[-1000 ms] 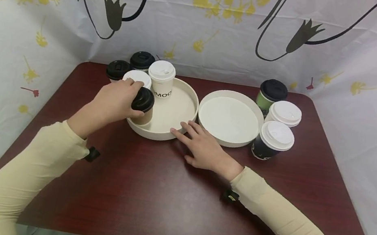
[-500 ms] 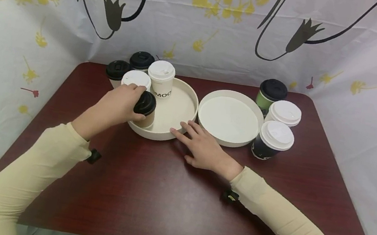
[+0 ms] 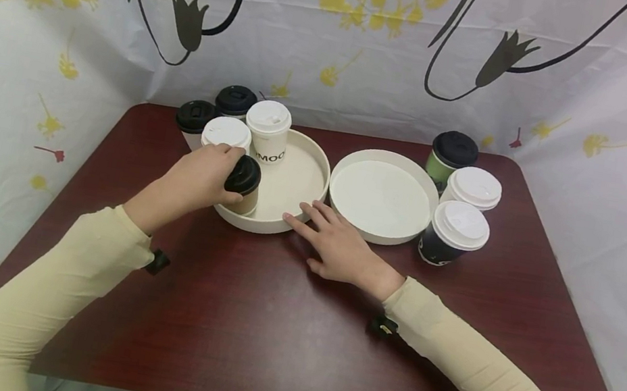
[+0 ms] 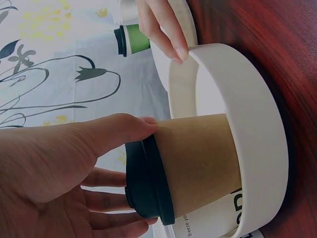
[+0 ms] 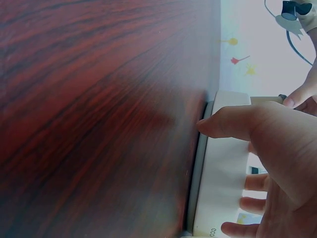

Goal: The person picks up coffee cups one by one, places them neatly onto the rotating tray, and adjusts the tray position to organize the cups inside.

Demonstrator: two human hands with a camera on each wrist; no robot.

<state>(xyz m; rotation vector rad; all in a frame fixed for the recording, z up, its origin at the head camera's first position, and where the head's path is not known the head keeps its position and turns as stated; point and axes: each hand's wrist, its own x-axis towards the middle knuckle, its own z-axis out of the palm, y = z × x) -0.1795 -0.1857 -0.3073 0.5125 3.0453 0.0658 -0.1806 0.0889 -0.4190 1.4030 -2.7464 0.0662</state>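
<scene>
My left hand [image 3: 189,184] holds a brown paper coffee cup [image 4: 198,161] by its black lid [image 4: 148,181], thumb on the near side and fingers around the far side. The cup stands upright inside the front left of a round cream tray [image 3: 300,180]. Beside it in the tray are a white-lidded cup [image 3: 228,132] and a white cup with black lettering [image 3: 269,137]. My right hand [image 3: 344,250] has its fingers spread, with fingertips at the tray's front right rim. In the right wrist view its thumb lies along the outside of the tray wall.
A second round tray [image 3: 383,200] adjoins the first on the right. Past it stand a green cup with a black lid [image 3: 453,156], a white-lidded cup [image 3: 475,187] and a dark cup with a white lid [image 3: 455,235]. Two black-lidded cups [image 3: 195,117] stand at the back left.
My left hand has moved the brown cup a little to the right and toward me within the tray. The right hand has stayed at the rim.
</scene>
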